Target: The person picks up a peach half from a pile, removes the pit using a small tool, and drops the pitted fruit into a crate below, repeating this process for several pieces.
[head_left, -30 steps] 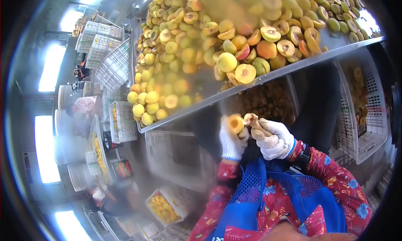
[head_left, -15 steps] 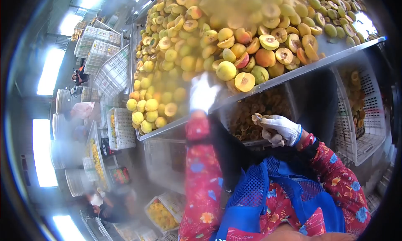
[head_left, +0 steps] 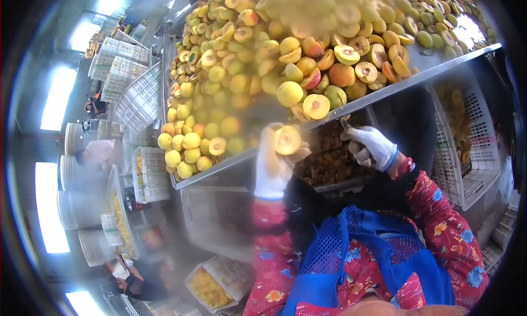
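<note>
Halved yellow and reddish fruit [head_left: 317,105] lies heaped on a metal-edged table [head_left: 379,91]. In its white glove, my left hand [head_left: 277,162] holds a fruit half [head_left: 287,140], cut face up, just off the table's near edge. My right hand [head_left: 373,147], gloved too, pinches a small tool or scrap [head_left: 345,121] whose exact shape is hard to tell. Beneath and between both hands sits a container of dark pits or scraps [head_left: 329,162].
At the right stands a white crate [head_left: 477,179] with fruit pieces. Lower left is a crate of yellow fruit [head_left: 211,286]. Stacked crates [head_left: 123,63] and white round containers [head_left: 71,206] line the far left. A person [head_left: 134,277] is at the lower left.
My left hand has come back from the table's edge toward me and now has a fruit half in it. My right hand has moved slightly up and to the right.
</note>
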The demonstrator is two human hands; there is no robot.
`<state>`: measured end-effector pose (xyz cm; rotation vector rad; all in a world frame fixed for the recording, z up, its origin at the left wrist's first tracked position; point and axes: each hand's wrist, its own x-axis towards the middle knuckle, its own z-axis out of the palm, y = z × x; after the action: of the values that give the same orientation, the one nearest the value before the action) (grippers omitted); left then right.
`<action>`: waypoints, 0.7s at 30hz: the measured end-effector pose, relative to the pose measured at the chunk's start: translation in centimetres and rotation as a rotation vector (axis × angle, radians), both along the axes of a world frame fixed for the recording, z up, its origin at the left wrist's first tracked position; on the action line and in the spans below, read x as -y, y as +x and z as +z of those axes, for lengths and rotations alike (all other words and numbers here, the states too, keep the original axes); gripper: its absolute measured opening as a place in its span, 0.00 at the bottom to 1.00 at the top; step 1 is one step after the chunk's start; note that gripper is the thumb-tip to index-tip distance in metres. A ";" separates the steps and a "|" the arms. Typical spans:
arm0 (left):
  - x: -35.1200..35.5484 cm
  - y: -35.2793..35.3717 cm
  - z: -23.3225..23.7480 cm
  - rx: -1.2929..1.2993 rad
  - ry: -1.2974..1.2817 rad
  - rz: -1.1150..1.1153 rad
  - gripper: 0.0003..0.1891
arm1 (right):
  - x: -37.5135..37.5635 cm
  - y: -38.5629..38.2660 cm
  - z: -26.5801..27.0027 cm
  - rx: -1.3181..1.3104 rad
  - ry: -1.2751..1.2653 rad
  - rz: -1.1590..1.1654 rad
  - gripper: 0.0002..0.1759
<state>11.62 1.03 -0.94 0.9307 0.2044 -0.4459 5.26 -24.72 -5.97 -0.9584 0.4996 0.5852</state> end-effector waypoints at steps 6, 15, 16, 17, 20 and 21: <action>1.9 -4.7 -0.9 -0.231 -0.157 0.083 0.16 | -2.8 -4.3 6.6 0.213 -0.437 0.227 0.23; 4.6 -8.9 -2.4 -0.103 -0.300 0.135 0.19 | -6.6 -7.3 6.0 0.713 -0.950 0.362 0.24; 4.6 -9.3 -2.9 -0.005 -0.282 0.103 0.20 | -6.7 -7.3 5.9 0.706 -0.952 0.353 0.24; 4.8 -9.6 -3.1 0.031 -0.268 0.110 0.21 | -6.8 -7.4 5.5 0.703 -0.913 0.336 0.24; 5.7 -10.5 -3.5 0.160 -0.211 0.134 0.22 | -6.8 -7.5 5.6 0.557 -0.635 0.333 0.25; 6.0 -10.7 -3.4 0.229 -0.158 0.151 0.22 | -6.6 -7.4 6.6 0.398 -0.461 0.343 0.26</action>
<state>0.91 -5.00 -4.29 0.7976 0.0293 -0.2100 -2.17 -18.13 0.67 -1.5804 0.1066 0.5748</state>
